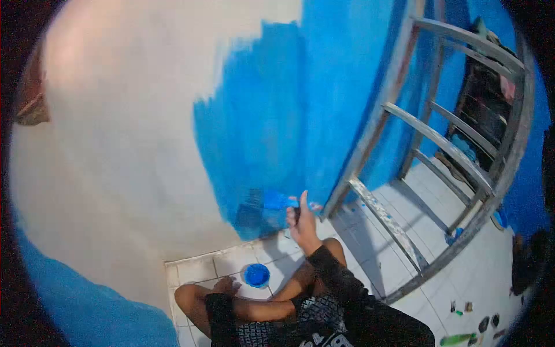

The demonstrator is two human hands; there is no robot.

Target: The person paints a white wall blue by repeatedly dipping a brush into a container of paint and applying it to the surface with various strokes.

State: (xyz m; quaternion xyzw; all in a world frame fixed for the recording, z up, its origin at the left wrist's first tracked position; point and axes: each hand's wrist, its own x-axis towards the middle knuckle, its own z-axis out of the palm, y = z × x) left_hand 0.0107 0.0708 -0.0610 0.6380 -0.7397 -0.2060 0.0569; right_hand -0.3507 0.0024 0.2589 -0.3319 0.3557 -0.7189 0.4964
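My right hand [302,220] is closed around the handle of a paintbrush [277,200], whose blue bristles point left against the low part of the wall [263,115]. That wall is blue on the right and bare whitish on the left, with a ragged edge between. A small cup of blue paint [256,275] stands on the tiled floor in front of my crossed legs. Just left of the cup, my left hand [227,285] rests low near my knee, fingers apart, with nothing visible in it.
A wooden ladder [430,130] stands to the right, its legs on the white tiles. Behind it is a dark rack [483,104] with cloths. Small items and a green object [458,339] lie on the floor at the lower right.
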